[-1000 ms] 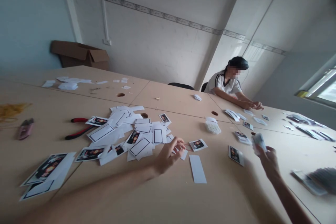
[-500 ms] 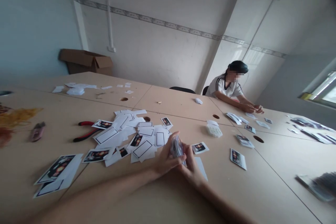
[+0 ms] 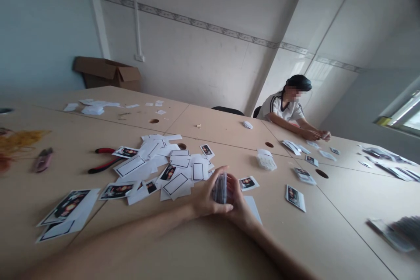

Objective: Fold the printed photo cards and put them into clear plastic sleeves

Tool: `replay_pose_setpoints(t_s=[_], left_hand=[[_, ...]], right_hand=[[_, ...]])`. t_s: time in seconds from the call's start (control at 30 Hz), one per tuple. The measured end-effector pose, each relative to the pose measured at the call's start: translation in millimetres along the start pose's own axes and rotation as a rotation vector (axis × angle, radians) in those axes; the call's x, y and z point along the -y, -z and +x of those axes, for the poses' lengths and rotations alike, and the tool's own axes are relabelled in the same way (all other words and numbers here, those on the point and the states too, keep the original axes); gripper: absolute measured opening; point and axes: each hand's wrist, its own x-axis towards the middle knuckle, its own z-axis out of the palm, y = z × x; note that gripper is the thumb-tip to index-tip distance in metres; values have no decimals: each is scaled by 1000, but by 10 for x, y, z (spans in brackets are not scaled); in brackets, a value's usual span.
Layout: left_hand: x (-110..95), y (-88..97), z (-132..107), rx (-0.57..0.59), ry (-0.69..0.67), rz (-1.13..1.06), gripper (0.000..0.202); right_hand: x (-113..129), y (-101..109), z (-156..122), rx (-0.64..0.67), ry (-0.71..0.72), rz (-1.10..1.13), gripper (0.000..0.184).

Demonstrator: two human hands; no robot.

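Slim card bundle point(image 3: 220, 189) clasped between left hand point(image 3: 208, 197) and right hand point(image 3: 241, 208) beside the paper heap point(image 3: 170, 162)

A white-walled room is seen, with an open cardboard box point(image 3: 106, 73) standing far beyond the paper heap to its left and a window point(image 3: 407, 113) far to its right. The heap is spread across a long beige table point(image 3: 315, 236). Beyond it, a seated co-worker point(image 3: 282, 107) is seen with both hands drawn together at the table, and small cards are laid out in front of that person.

Most of the material is left loose in the heap: white sheets printed with black-outlined rectangles are mixed with photo-printed cards. Some sorting is suggested to the right of the heap, where separate cards point(image 3: 295, 197) are set apart and a fanned stack of cards point(image 3: 402, 229) lies at the frame's edge. To the left of the heap, red-handled pliers point(image 3: 105, 162) and a pink-handled cutter point(image 3: 42, 160) are placed near a tangle of yellow strands point(image 3: 16, 142). No obstruction is seen around the hands, though the heap's edge lies just beside them.

The bundle is firmly grasped at the near edge of the heap, with both hands closed around it, and a blank white strip point(image 3: 253, 209) is partly covered by the right hand
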Motion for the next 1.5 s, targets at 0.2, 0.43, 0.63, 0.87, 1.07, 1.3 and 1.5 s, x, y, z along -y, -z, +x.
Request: replay_pose_setpoints(t_s=[0.2,0.43,0.63,0.87,1.07,1.3,1.5], left_hand=[[-48,-4,22,2,10,35,79],[-22,-13,35,102,-21,68,70],[8,-20,42,158,76,36,79],[18,-10,6,104,5,153,96],[52,10,-23,-46,-241,264,84],[-29,-16,-18,6,-69,269,63],[-36,-18,-21,13,-79,278,56]], right_hand=[[14,41,-9,2,-28,-160,78],[-96,44,-77,11,-62,-202,80],[-45,46,-52,28,-54,-242,83],[51,33,-12,44,31,-288,76],[274,777,261,-100,-75,-636,63],[-183,2737,-161,-350,-717,-1066,46],[-684,3377,-660,-342,-865,-1079,35]])
